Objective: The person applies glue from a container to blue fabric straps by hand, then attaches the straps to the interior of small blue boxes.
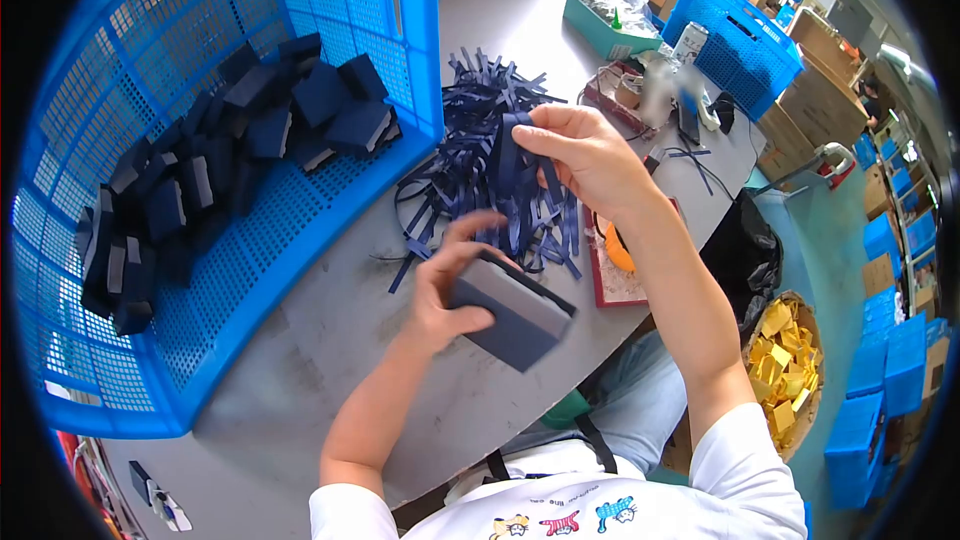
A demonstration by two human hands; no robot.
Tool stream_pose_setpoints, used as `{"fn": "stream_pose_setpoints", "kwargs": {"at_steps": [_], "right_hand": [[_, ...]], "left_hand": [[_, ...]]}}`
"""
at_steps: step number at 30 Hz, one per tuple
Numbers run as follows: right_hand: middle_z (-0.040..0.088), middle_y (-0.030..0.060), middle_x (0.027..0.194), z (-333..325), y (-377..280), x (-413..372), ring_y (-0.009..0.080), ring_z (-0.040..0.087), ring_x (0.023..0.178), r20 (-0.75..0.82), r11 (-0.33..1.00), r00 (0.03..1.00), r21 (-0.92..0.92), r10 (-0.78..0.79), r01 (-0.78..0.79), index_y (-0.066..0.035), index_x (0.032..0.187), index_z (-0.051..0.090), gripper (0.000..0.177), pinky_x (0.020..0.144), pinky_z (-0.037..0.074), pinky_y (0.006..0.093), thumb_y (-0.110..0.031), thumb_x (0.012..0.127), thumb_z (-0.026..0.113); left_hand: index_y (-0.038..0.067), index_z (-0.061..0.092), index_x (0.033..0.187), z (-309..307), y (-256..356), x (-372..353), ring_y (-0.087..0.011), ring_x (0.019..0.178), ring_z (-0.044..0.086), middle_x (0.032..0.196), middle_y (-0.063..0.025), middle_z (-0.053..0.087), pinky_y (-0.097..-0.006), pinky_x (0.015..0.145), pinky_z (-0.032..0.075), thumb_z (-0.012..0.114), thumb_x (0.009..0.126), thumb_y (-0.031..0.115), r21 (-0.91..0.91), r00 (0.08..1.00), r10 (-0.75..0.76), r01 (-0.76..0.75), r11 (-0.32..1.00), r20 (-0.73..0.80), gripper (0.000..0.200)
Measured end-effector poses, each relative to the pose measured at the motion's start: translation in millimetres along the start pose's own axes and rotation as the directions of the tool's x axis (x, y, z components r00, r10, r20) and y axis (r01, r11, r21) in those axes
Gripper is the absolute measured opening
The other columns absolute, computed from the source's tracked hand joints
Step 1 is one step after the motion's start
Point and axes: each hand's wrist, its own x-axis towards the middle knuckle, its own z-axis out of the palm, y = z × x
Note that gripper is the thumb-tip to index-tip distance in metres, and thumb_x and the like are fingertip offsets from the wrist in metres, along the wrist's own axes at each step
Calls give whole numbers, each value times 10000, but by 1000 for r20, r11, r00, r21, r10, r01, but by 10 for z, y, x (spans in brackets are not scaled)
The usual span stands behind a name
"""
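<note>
My left hand point(447, 290) grips a small dark blue box with a grey inner panel point(515, 315), held tilted above the grey table point(330, 340). My right hand point(585, 155) pinches a dark blue ribbon strip point(508, 155) and lifts it from a loose pile of several dark blue ribbon strips point(480, 110) lying on the table just beyond the box. The two hands are a short way apart.
A large blue plastic crate point(330, 0) lies on its side at the left, holding several dark blue boxes point(240, 130). A red tray point(610, 285) sits by my right forearm. A teal box point(605, 30), a blue basket point(735, 40) and clutter stand further back. A bin of yellow scraps point(785, 360) sits on the floor.
</note>
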Motion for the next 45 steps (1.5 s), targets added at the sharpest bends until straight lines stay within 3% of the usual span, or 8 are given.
{"fn": "stream_pose_setpoints", "kwargs": {"at_steps": [11,16,20,23,36,37,41,45], "right_hand": [[603,9,701,-48,88,135,55,548,567,-40,922,999,387,31,-13,-41,846,622,102,466,424,191,-142,830,627],[631,75,652,-178,455,201,130,574,581,34,738,998,-674,44,-10,16,738,640,213,556,465,280,-191,788,621],[644,156,719,-167,482,45,254,615,649,-55,621,998,-783,-20,-31,-3,805,667,211,645,482,332,-210,771,649],[554,59,599,-96,393,-41,92,512,553,5,703,993,-706,-120,88,-3,838,672,146,533,418,244,-130,831,601],[631,99,963,5,190,-1260,139,585,919,293,980,953,197,-84,25,17,1061,581,258,693,496,251,19,819,491],[642,90,941,-40,157,-1372,137,597,893,350,986,928,-59,-126,156,8,1062,587,271,713,495,245,29,805,505],[576,31,721,-217,422,-1864,84,515,637,54,999,999,-41,-3,5,10,836,667,96,558,394,206,-31,806,586],[544,32,843,-392,598,-2174,113,496,845,-152,994,983,55,99,-92,4,769,660,144,745,380,247,-104,836,593]], "left_hand": [[7,594,1059,-144,-252,-210,-104,876,573,1030,-34,596,-252,818,446,754,593,5,169,926,-375,377,911,-48,492],[1,617,1037,-351,83,-445,-171,977,580,1399,-97,295,-283,819,472,747,576,24,306,880,-457,474,826,-129,480],[4,621,1017,-508,440,-671,-177,995,577,1403,-120,305,-277,815,471,730,567,15,312,861,-426,500,808,-276,463],[-14,609,1008,-592,574,-819,-170,968,580,1336,-135,386,-271,818,460,725,563,17,303,867,-422,490,817,-264,461],[-10,573,1030,-171,461,-831,-130,873,567,944,-62,587,-259,802,437,738,561,2,90,863,-497,490,867,89,497],[-8,573,1034,-125,433,-793,-134,888,562,958,-65,580,-262,808,431,744,558,-6,63,854,-501,497,865,139,506],[4,565,1078,83,236,-654,-146,918,558,1010,-71,578,-268,819,436,722,579,-12,90,824,-515,509,856,237,524],[25,414,1294,551,15,-312,-163,927,582,1275,-114,438,-277,792,476,717,644,68,55,765,-514,537,842,389,718]]}}
